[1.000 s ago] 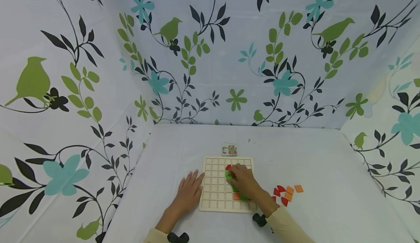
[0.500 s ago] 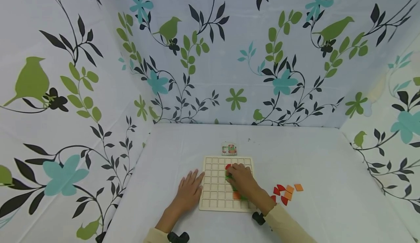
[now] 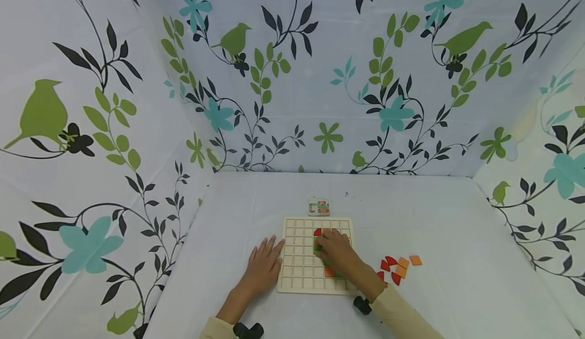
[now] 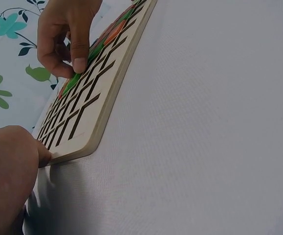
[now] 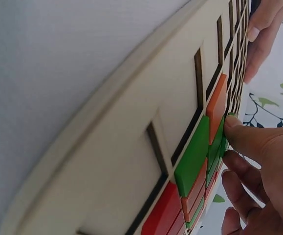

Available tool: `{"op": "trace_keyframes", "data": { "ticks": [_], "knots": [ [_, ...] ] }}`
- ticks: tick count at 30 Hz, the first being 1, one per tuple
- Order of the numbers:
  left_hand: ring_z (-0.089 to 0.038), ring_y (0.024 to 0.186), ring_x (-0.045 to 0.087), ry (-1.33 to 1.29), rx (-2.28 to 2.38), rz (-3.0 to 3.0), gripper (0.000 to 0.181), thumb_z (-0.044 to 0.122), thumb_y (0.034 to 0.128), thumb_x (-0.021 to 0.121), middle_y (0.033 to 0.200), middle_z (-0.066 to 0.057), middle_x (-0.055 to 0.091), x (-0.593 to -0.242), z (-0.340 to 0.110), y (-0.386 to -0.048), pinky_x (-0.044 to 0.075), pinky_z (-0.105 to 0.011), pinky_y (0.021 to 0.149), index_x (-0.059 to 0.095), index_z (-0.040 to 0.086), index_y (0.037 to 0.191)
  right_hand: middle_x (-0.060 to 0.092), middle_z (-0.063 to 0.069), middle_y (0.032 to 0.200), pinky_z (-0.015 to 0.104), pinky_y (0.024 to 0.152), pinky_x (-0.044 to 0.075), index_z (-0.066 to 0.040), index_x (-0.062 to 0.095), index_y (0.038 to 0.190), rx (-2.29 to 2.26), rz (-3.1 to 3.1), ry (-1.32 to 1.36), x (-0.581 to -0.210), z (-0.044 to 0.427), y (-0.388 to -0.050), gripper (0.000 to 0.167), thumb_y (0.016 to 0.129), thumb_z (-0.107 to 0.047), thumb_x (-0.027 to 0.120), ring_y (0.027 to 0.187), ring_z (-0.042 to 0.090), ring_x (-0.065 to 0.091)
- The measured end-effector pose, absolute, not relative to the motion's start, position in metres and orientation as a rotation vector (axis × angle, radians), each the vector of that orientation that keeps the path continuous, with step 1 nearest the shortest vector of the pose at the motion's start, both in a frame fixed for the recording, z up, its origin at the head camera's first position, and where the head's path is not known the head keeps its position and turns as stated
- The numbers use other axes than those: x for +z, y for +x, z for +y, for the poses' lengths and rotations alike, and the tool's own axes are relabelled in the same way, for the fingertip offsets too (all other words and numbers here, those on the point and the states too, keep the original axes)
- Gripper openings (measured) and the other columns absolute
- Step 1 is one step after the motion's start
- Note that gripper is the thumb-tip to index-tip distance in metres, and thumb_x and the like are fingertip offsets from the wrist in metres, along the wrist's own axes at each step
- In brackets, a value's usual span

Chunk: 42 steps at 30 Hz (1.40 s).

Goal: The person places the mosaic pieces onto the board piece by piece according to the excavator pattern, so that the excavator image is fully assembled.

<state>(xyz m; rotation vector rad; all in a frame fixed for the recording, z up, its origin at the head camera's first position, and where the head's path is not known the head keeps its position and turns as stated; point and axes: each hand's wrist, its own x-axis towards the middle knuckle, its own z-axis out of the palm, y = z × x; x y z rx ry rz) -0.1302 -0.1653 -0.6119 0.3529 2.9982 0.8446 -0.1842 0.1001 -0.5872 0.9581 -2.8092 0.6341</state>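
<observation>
A pale wooden grid board [image 3: 294, 257] lies on the white table, with red, green and orange tiles set in its right part. My right hand [image 3: 337, 250] is over those tiles. In the right wrist view its thumb and forefinger pinch a small green tile [image 5: 223, 139] at the board's surface, and the other fingers [image 5: 239, 188] curl behind. The left wrist view shows the same fingertips at a green tile [image 4: 71, 84]. My left hand [image 3: 262, 268] lies flat with straight fingers, its fingertips at the board's left edge. A red tile [image 3: 317, 232] shows just beyond my right fingertips.
Loose red quarter-round tiles [image 3: 390, 260] and orange square tiles [image 3: 416, 260] lie right of the board. A small patterned card [image 3: 319, 207] sits behind the board. A cloth printed with leaves and birds [image 3: 274, 74] hangs around the table.
My right hand has shifted very slightly left over the tiles and covers a little more of the green ones. The left hand, board and loose tiles stay put.
</observation>
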Motion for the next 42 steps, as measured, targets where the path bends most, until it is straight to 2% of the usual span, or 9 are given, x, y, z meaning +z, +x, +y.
{"op": "trace_keyframes", "data": {
  "ticks": [13,20,27,33,37,42],
  "knots": [
    [-0.046,0.159,0.023,0.335,0.818,2.971,0.051,0.021,0.1111,0.046,0.17,-0.02,0.033,-0.607,-0.164,-0.131,0.017,-0.072,0.123,0.045,0.012,0.161,0.07,0.0,0.106,0.04,0.08,0.042,-0.015,0.075,0.102,0.642,-2.874,0.947,-0.575,0.102,-0.18,0.011,0.093,-0.017,0.082,0.102,0.022,0.059],
    [-0.046,0.159,0.023,0.338,0.82,2.97,0.051,0.021,0.1112,0.046,0.17,-0.02,0.033,-0.608,-0.162,-0.131,0.018,-0.072,0.123,0.045,0.012,0.161,0.069,-0.002,0.107,0.041,0.08,0.042,-0.018,0.077,0.103,0.609,-2.886,0.937,-0.573,0.111,-0.18,0.012,0.093,-0.02,0.083,0.102,0.021,0.059],
    [-0.048,0.158,0.025,0.359,0.817,2.981,0.051,0.02,0.1106,0.047,0.169,-0.021,0.034,-0.608,-0.164,-0.131,0.018,-0.073,0.122,0.045,0.011,0.161,0.068,0.003,0.11,0.049,0.086,0.048,-0.015,0.075,0.112,0.591,-3.069,0.653,-0.564,0.148,-0.182,0.02,0.096,-0.028,0.079,0.105,0.025,0.063],
    [-0.046,0.159,0.023,0.329,0.804,2.983,0.052,0.021,0.1109,0.046,0.17,-0.02,0.033,-0.609,-0.164,-0.131,0.017,-0.072,0.123,0.044,0.012,0.162,0.068,0.007,0.111,0.053,0.087,0.047,-0.011,0.069,0.118,0.611,-3.252,0.369,-0.554,0.195,-0.182,0.032,0.093,-0.025,0.083,0.103,0.026,0.065],
    [-0.046,0.16,0.022,0.325,0.807,2.976,0.052,0.022,0.1111,0.045,0.171,-0.019,0.032,-0.611,-0.165,-0.132,0.016,-0.072,0.124,0.043,0.012,0.162,0.066,0.01,0.107,0.055,0.084,0.045,-0.006,0.068,0.116,0.52,-3.319,0.259,-0.545,0.217,-0.176,0.038,0.086,-0.021,0.088,0.094,0.027,0.063],
    [-0.047,0.159,0.023,0.338,0.811,2.977,0.052,0.021,0.1106,0.047,0.17,-0.02,0.033,-0.609,-0.165,-0.132,0.017,-0.073,0.123,0.044,0.012,0.162,0.061,0.004,0.09,0.05,0.079,0.039,-0.008,0.067,0.102,0.513,-3.365,0.228,-0.542,0.228,-0.167,0.027,0.087,-0.017,0.087,0.08,0.021,0.058]
  ]
}}
